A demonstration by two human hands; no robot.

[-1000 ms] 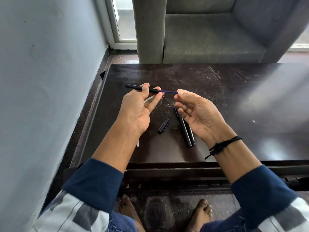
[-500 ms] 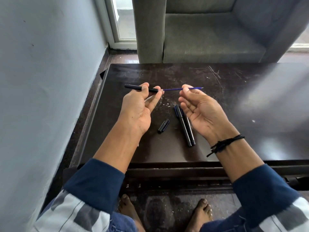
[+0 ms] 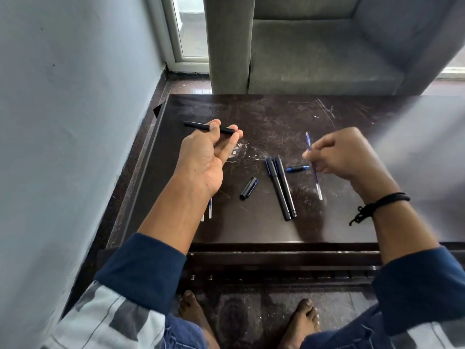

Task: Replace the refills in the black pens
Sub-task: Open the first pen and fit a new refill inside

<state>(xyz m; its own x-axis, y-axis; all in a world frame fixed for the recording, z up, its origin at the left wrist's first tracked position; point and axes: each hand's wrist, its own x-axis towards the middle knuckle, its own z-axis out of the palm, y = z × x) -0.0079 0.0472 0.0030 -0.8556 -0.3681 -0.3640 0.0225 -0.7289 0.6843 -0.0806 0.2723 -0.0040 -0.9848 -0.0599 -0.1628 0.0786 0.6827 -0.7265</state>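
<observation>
The left hand [image 3: 203, 159], palm up, is pinching a slim black pen barrel [image 3: 208, 127] between thumb and fingertips; the barrel is lying crosswise over the fingers, its long end sticking out toward the pale blue wall [image 3: 75, 96]. The right hand [image 3: 342, 154] is closing its fingers around a thin blue refill [image 3: 313, 167], gripping it near the upper half, so that a short blue end is poking up above the fist and the clear lower end is hanging down toward the dark scratched wooden table [image 3: 251, 230]. Between the hands, two capped black pens [image 3: 281, 188] are lying side by side, touching. A loose black cap [image 3: 248, 188] is resting just left of them, and a small blue cap [image 3: 297, 168] is sitting near the right hand. Two more refills [image 3: 210, 210] are peeking out beside the left wrist.
</observation>
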